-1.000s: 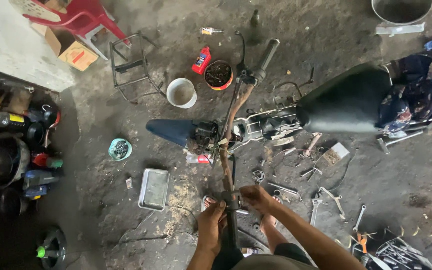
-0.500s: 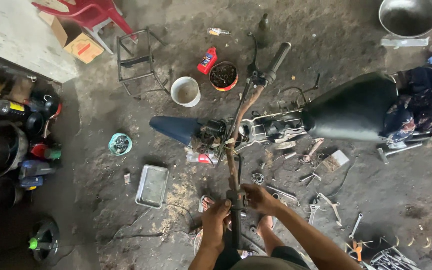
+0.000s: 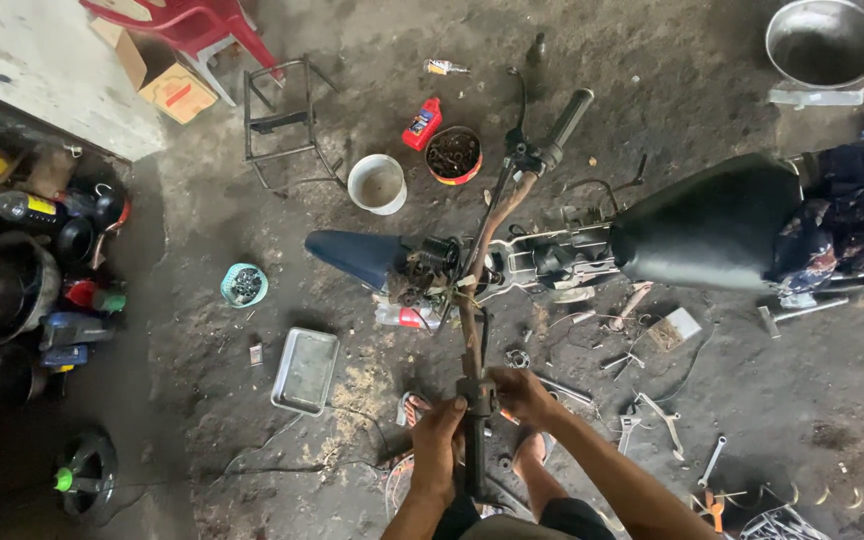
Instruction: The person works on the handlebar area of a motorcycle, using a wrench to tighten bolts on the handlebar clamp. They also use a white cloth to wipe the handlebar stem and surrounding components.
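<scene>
Both hands stay clasped around the near handlebar (image 3: 474, 400).

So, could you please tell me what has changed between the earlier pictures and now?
Little has changed. The head camera has drifted, so the whole floor scene sits slightly differently in the picture. The left hand is still wrapped round the near handlebar grip, and the right hand still rests at the control clamp just above it. The motorcycle, metal tray and scattered wrenches lie as before.
</scene>
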